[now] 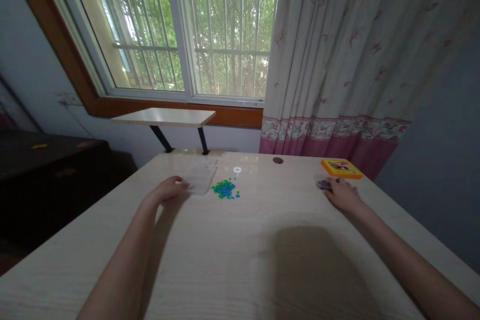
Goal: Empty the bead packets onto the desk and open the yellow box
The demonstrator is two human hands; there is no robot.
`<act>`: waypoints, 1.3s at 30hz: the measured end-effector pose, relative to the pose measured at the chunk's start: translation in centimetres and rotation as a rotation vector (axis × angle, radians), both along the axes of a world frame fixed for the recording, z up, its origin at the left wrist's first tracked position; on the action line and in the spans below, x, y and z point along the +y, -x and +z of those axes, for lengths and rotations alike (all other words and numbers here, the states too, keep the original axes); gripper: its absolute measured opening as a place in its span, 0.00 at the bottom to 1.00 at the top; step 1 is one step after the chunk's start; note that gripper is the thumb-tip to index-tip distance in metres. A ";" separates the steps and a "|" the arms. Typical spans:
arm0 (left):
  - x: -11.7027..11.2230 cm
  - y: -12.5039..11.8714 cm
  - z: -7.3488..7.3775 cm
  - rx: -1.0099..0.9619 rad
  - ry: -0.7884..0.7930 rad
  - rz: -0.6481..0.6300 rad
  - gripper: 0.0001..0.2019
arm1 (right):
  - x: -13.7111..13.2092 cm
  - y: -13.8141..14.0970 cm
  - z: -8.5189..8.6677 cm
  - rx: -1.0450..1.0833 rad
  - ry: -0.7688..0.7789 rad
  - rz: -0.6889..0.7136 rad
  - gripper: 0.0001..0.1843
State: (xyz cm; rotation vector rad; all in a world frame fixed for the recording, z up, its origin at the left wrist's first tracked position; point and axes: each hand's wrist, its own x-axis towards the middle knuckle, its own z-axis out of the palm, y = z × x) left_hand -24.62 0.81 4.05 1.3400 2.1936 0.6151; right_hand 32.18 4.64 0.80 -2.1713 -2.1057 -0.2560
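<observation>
On the left, my left hand (170,190) has its fingers closed at the near left edge of a flat, clear plastic tray (200,177). The tray lies on the table. Just right of it is a loose heap of small green and blue plastic pieces (225,189). Far to the right, my right hand (344,195) is closed on a small clear packet (321,183) with dark contents. The fingers partly cover the packet, so its contents cannot be made out.
A yellow-orange box (342,169) lies beyond my right hand near the table's right edge. A raised shelf (168,117) on dark legs stands at the back left. A round cable hole (278,160) is at the table's back edge, before the curtain (330,85).
</observation>
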 end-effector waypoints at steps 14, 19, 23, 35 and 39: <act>1.0 -0.3 -0.4 0.279 -0.103 -0.024 0.27 | -0.6 12.0 4.0 0.245 0.183 0.760 0.19; 0.5 -4.0 0.8 0.501 -0.515 -0.142 0.20 | -0.3 15.8 5.1 0.456 0.086 0.976 0.38; -0.4 -8.9 0.8 0.357 -0.670 -0.548 0.19 | -1.1 20.3 5.5 0.782 -0.026 1.105 0.40; -1.5 -13.0 0.3 -0.040 -0.722 -0.639 0.26 | -0.5 26.7 1.3 1.080 0.015 1.083 0.41; -1.2 -12.8 -0.3 -0.067 -0.690 -0.566 0.22 | -0.8 27.3 1.8 0.969 0.006 1.053 0.27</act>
